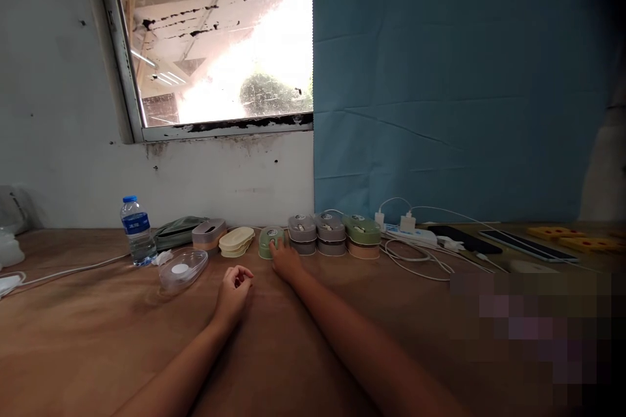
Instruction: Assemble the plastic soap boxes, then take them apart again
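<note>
Green box, one: stands on the worktop between cream containers and a grey box; the right hand touches it, whether its grip is closed cannot be told. Left hand, near the cream containers: grip released, fingers loosely curled. Farther left lie one clear plastic piece and one blue-capped bottle.

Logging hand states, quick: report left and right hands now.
Left hand: half open, loosely curled, nothing visible in it.
Right hand: on the small green box; whether it grips can't be told.
</note>
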`<action>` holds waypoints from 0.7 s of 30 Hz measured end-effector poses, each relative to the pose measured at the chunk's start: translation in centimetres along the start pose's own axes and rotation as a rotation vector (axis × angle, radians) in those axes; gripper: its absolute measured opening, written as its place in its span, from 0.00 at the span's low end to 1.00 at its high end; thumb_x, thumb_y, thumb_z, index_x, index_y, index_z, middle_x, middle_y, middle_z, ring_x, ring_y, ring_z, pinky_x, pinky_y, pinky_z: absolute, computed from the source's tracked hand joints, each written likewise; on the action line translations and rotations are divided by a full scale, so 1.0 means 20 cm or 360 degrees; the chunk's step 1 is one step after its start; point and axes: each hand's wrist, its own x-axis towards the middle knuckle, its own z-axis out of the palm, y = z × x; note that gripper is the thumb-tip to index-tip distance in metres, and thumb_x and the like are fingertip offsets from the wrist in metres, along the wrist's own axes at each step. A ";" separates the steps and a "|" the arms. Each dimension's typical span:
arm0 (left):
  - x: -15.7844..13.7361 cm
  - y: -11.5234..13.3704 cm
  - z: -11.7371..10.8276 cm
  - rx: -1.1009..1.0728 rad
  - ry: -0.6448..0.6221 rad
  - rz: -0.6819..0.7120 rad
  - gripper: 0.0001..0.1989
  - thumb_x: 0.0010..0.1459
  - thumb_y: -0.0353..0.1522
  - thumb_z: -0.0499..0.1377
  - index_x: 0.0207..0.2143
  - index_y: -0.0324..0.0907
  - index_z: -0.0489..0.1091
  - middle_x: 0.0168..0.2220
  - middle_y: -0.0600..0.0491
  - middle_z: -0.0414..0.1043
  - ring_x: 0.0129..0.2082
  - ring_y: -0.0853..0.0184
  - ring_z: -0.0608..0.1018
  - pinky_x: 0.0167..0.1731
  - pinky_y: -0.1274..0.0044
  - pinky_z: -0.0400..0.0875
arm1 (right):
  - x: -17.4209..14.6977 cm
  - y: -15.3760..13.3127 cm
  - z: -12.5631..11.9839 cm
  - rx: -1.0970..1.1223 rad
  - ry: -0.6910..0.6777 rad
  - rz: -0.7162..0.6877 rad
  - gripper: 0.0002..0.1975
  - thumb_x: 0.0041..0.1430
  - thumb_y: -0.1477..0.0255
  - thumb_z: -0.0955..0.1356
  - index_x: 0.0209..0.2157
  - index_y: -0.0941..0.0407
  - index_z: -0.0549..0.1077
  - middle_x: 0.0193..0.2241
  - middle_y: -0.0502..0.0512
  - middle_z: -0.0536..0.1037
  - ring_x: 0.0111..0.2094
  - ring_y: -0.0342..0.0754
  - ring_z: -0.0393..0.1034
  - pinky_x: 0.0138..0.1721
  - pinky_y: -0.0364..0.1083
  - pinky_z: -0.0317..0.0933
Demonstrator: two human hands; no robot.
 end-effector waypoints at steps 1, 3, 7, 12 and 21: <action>0.00 0.00 0.00 0.0019 -0.0003 0.0012 0.04 0.41 0.30 0.51 0.21 0.40 0.65 0.23 0.58 0.57 0.20 0.72 0.63 0.21 0.80 0.61 | 0.00 0.01 0.00 -0.0020 -0.0004 0.0008 0.15 0.59 0.69 0.62 0.47 0.59 0.63 0.45 0.56 0.67 0.41 0.48 0.67 0.39 0.51 0.64; 0.01 -0.01 0.00 0.0062 -0.0002 0.0032 0.05 0.42 0.30 0.51 0.22 0.40 0.65 0.23 0.57 0.58 0.21 0.72 0.64 0.23 0.80 0.61 | 0.01 0.02 0.00 -0.0051 -0.0015 0.0014 0.15 0.59 0.69 0.62 0.47 0.59 0.63 0.45 0.56 0.67 0.41 0.48 0.66 0.39 0.51 0.64; 0.01 -0.01 -0.02 0.0153 0.0009 0.0073 0.04 0.43 0.29 0.51 0.22 0.40 0.65 0.24 0.56 0.58 0.23 0.71 0.64 0.26 0.78 0.61 | -0.01 0.03 -0.05 -0.0069 -0.0045 -0.0040 0.15 0.59 0.69 0.62 0.47 0.59 0.63 0.45 0.56 0.67 0.41 0.49 0.66 0.40 0.52 0.63; 0.00 0.01 -0.02 0.0683 -0.0033 0.0453 0.06 0.44 0.25 0.50 0.27 0.41 0.64 0.29 0.53 0.62 0.30 0.65 0.68 0.32 0.74 0.63 | -0.16 0.06 -0.18 -0.0007 -0.0104 -0.0426 0.16 0.56 0.72 0.63 0.47 0.60 0.63 0.47 0.62 0.65 0.43 0.53 0.63 0.40 0.51 0.60; 0.31 -0.16 0.03 0.1552 0.0049 0.0899 0.17 0.50 0.24 0.47 0.44 0.37 0.63 0.44 0.44 0.68 0.47 0.57 0.66 0.48 0.66 0.55 | -0.83 0.37 -0.49 0.0151 -0.0236 -0.0573 0.08 0.56 0.77 0.58 0.33 0.57 0.66 0.28 0.53 0.72 0.27 0.44 0.65 0.28 0.41 0.56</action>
